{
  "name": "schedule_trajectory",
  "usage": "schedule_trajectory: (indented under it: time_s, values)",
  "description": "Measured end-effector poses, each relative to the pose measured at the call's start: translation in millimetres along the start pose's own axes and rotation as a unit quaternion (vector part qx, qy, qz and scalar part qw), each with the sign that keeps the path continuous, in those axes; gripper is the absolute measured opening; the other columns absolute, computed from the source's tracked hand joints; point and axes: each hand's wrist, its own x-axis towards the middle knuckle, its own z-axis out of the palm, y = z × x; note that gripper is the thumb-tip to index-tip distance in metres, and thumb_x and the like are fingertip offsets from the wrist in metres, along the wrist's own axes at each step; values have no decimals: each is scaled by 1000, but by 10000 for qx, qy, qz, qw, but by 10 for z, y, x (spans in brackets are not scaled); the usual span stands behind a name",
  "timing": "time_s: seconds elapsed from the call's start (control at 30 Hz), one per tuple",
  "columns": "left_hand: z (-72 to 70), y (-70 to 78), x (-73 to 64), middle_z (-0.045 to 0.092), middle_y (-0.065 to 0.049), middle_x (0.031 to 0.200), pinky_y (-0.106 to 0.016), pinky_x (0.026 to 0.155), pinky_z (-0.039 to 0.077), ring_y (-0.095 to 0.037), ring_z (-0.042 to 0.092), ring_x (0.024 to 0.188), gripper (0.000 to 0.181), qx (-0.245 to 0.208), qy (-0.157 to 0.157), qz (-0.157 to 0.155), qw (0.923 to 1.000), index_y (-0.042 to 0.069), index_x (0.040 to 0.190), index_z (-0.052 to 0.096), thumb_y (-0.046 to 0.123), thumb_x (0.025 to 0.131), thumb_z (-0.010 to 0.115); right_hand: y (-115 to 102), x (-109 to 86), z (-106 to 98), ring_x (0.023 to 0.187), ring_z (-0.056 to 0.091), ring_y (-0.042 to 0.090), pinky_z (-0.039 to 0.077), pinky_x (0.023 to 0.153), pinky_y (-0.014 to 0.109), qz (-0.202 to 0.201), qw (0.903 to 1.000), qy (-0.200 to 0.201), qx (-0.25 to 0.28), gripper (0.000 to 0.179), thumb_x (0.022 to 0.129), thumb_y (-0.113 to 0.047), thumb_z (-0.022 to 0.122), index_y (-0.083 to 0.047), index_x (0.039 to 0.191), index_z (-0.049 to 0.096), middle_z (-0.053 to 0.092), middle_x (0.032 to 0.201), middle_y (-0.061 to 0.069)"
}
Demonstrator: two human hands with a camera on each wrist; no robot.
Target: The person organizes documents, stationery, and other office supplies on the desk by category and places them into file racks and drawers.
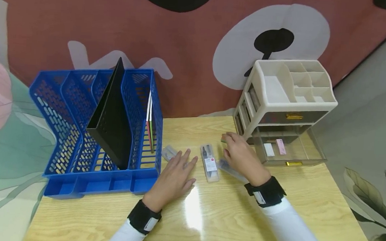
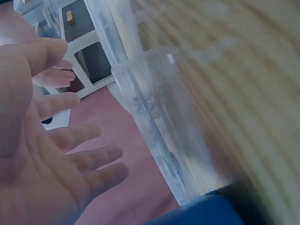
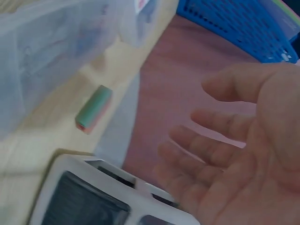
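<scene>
Left hand (image 1: 174,175), fingers spread, is just beside a clear case (image 1: 168,152); right hand (image 1: 243,156), fingers parted, holding nothing, is near a green-and-red block (image 3: 95,108) on the table (image 1: 232,228). Being so close, that hand could knock the pulled-out drawer (image 1: 274,163).

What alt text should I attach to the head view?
A person's left hand and right hand reach over a wooden table among clear plastic cases. At left stands a blue rack holding a black folder; at right, a cream organizer with an open drawer containing two small blocks.
</scene>
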Motion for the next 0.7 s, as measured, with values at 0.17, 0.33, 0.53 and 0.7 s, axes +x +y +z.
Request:
schedule_trajectory:
  time_s: [0.17, 0.33, 0.53, 0.7]
  values:
    - [-1, 0, -8, 27, -20, 158, -56, 113, 32, -42, 26, 142, 67, 19, -90, -60, 9999, 15, 151, 35, 46, 95, 54, 85, 39, 130, 116, 54, 44, 49, 98, 54, 218, 9989, -425, 31, 51, 82, -7, 71, 10, 127, 55, 57, 127, 32]
    - [-4, 17, 8, 29, -21, 157, -58, 113, 32, -43, 26, 141, 67, 0, -129, -2, 9999, 14, 151, 35, 45, 95, 54, 195, 98, 238, 114, 56, 45, 53, 93, 53, 342, 9969, -710, 83, 54, 83, -3, 70, 8, 133, 51, 55, 130, 33]
    - [28, 42, -4, 30, -22, 157, -58, 112, 32, -43, 26, 142, 68, 15, -191, 25, 9998, 13, 152, 33, 45, 96, 53, 286, 177, 317, 122, 49, 48, 47, 99, 57, 911, 9862, -1315, 436, 59, 85, 3, 63, 4, 140, 45, 47, 139, 35]
    - [51, 34, -38, 28, -21, 158, -57, 114, 29, -42, 24, 143, 69, 17, -251, -46, 9997, 14, 153, 31, 46, 96, 52, 332, 224, 406, 122, 48, 48, 44, 102, 58, 1094, 9795, -1610, 513, 61, 85, 3, 61, 3, 143, 42, 46, 140, 34]
